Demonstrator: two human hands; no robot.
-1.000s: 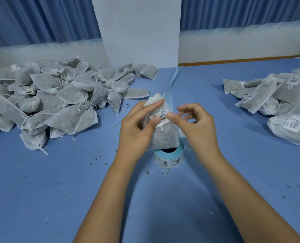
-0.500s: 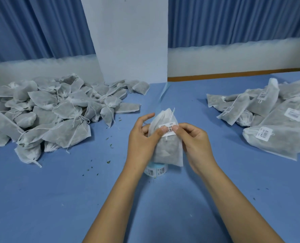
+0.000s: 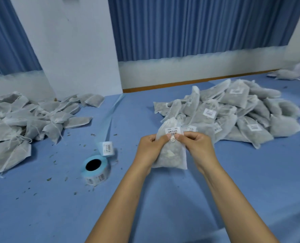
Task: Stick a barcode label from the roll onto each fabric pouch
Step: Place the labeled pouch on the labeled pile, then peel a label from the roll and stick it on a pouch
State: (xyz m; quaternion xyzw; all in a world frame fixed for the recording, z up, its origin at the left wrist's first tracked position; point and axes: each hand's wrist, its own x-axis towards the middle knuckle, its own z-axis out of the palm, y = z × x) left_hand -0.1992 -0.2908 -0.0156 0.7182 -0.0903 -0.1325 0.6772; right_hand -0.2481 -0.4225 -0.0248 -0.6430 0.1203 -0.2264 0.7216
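Both hands hold one grey fabric pouch (image 3: 170,153) upright above the blue table. My left hand (image 3: 150,146) grips its left side and my right hand (image 3: 196,142) grips its right side. Both thumbs press on the lower edge of a white barcode label (image 3: 173,131) stuck near the pouch's top. The label roll (image 3: 94,170) lies on its side on the table to the left of my hands, with a loose label (image 3: 107,148) standing at the end of its blue backing strip (image 3: 109,120).
A pile of pouches without labels (image 3: 23,120) covers the left of the blue table (image 3: 251,181). A pile of labelled pouches (image 3: 233,113) lies at the right, just behind my hands. Small dried flakes are scattered around the roll. A white pillar (image 3: 66,41) and blue curtains stand behind.
The view has swung to the right, so the roll now shows left of my hands. The pouch and both hands moved toward the labelled pile, and both thumbs now press on the label.
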